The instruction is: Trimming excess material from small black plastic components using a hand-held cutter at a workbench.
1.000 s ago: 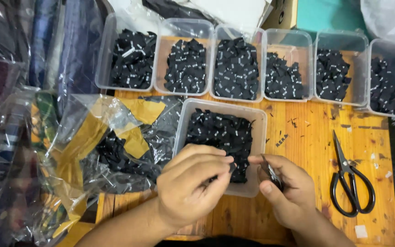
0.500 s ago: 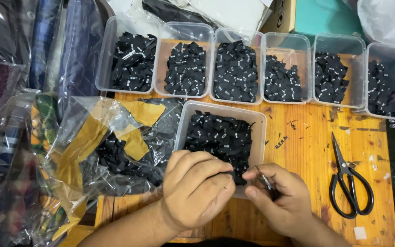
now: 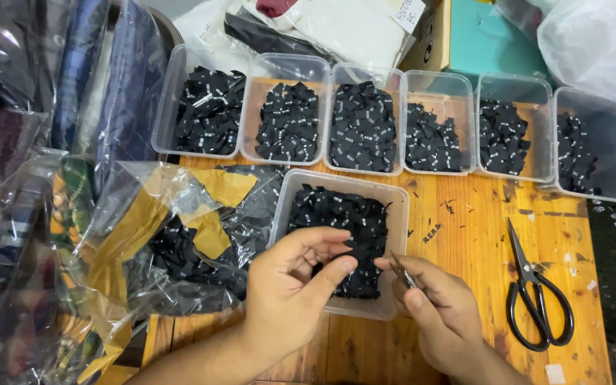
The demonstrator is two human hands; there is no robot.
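Head view, looking down on my wooden tabletop [image 3: 465, 235]. Landmark: the clear plastic tub [image 3: 340, 246] of small black fabric labels standing alone at centre.

Left hand [image 3: 290, 285] hovers over the near-left part of that tub, fingers curled, thumb and forefinger tip close together with a small gap; I cannot tell whether a label sits between them. Right hand [image 3: 440, 310] is at the tub's near-right corner, closed around a small thin metal tool [image 3: 402, 271] whose tip points toward the tub; thumb and forefinger pinch it. The two hands are near each other, not touching.

Labels [image 3: 351, 232] fill most of the tub, a loose black heap.

Behind the tub, a row of six similar tubs [image 3: 393, 121], each holding black labels, set side by side along the far edge.

Left of the tub, touching it or nearly so, a crumpled clear plastic bag [image 3: 172, 242] with more black labels and some yellow-brown paper pieces inside.

Right of the tub, well apart, black-handled scissors [image 3: 536, 299] lying flat and shut, blades pointing away from me. Tiny black scraps lie scattered between.
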